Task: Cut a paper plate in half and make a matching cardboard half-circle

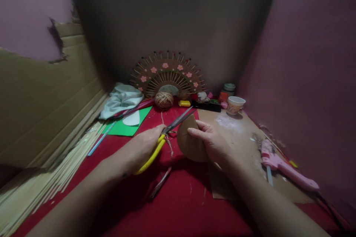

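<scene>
My left hand (148, 140) is closed on a pair of scissors with yellow handles (150, 159), its blades parted and pointing up and to the right. In my right hand (213, 139) is a rounded piece of brown cardboard (189, 142), pinched between thumb and fingers at its right side. The blades lie near the upper tip of the cardboard; whether they touch it I cannot tell. Below the scissors, a thin strand of twine (170, 150) trails down toward a darker frayed end (161, 184).
A ball of twine (164, 100) sits before a decorated fan (167, 69). Green paper (125, 126) and thin wooden sticks (63, 170) lie at left. A paper cup (235, 106) and a pink glue gun (286, 168) rest on the right-hand cardboard sheet (239, 148). Walls rise on both sides.
</scene>
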Tool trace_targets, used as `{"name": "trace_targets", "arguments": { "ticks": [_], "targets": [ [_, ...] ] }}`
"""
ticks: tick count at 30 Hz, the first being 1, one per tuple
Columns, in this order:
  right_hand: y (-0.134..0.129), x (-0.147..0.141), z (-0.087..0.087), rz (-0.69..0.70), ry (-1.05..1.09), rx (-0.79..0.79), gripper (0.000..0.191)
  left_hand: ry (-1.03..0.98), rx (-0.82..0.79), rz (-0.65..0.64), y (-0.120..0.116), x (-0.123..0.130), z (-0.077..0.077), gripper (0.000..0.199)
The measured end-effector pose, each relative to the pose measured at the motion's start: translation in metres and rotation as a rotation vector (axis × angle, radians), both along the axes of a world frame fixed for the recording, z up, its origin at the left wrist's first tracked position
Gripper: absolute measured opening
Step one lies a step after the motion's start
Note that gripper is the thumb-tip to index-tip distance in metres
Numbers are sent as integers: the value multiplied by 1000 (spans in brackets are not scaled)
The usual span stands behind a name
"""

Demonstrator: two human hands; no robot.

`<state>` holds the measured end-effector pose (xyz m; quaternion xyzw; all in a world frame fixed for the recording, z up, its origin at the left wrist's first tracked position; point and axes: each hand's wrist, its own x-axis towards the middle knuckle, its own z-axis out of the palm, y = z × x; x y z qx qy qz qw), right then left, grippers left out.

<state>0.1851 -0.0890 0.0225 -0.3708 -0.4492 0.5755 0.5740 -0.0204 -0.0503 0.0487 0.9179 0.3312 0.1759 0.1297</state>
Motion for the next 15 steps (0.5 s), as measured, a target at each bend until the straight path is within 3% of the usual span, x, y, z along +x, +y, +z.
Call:
{"name": "trace_targets", "arguments": {
  "ticks": [15],
  "targets": [
    [0,0,-3,34,-40,-9,20,135,-27,23,-3,-1,-2,28]
  ]
}}
